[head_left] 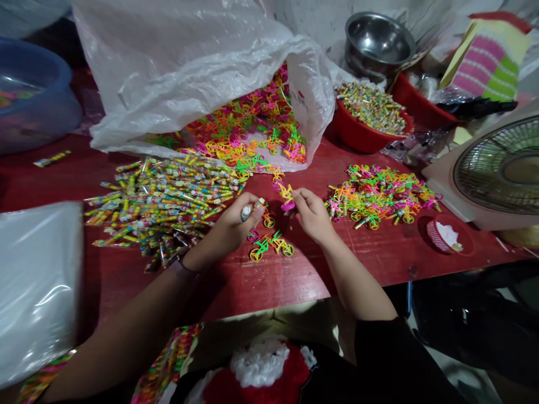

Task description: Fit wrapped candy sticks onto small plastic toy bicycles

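Note:
In my left hand (236, 221) is a small wrapped candy tube (260, 202), pinched near the thumb, with something white also showing between the fingers. My right hand (311, 214) grips a yellow and purple plastic toy bicycle (287, 197) by its edge. Loose on the red table below my hands lie a green and yellow toy bicycle (261, 245) and other small bright ones close by. Left of my left hand spreads a heap of wrapped candy tubes (168, 196). Toy bicycles with tubes on them form a pile (379, 193) to the right.
A large white plastic bag (189, 90) spills more toy bicycles at the back. Behind the right pile stands a red bowl (364, 140) of small wrapped pieces. A fan (446, 196) and a small red basket (438, 235) are at right, plastic sheets (37, 286) at left.

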Demonstrator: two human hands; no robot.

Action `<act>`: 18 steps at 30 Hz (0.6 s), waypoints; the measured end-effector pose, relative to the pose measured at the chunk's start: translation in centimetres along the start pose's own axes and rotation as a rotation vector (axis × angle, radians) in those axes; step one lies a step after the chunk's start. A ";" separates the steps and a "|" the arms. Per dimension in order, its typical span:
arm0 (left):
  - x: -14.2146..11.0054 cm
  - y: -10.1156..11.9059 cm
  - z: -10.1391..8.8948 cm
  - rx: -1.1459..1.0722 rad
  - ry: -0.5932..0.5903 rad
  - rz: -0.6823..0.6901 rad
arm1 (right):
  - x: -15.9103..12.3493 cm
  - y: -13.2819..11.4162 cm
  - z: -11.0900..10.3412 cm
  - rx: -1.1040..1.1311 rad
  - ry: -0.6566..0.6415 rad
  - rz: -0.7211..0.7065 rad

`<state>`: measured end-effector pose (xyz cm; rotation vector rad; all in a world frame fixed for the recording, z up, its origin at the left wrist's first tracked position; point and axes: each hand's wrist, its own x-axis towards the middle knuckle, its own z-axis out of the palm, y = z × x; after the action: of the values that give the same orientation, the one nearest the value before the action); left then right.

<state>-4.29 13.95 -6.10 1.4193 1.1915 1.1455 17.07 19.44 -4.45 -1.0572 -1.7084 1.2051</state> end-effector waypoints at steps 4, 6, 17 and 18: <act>-0.4 0.4 0.9 -0.047 -0.135 0.034 | -0.6 -0.6 0.9 0.138 -0.125 -0.029; -0.5 0.6 1.1 -0.059 -0.131 0.042 | -0.8 -0.8 1.1 0.091 -0.168 -0.068; -1.0 1.4 0.8 0.073 -0.122 0.126 | -0.8 -1.1 1.6 0.165 -0.164 -0.069; -1.0 1.4 0.9 0.078 -0.112 0.124 | -0.9 -1.0 2.0 0.181 -0.174 -0.042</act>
<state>-3.30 12.74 -4.95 1.6144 1.0925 1.0987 15.42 17.79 -4.13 -0.8243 -1.7053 1.4299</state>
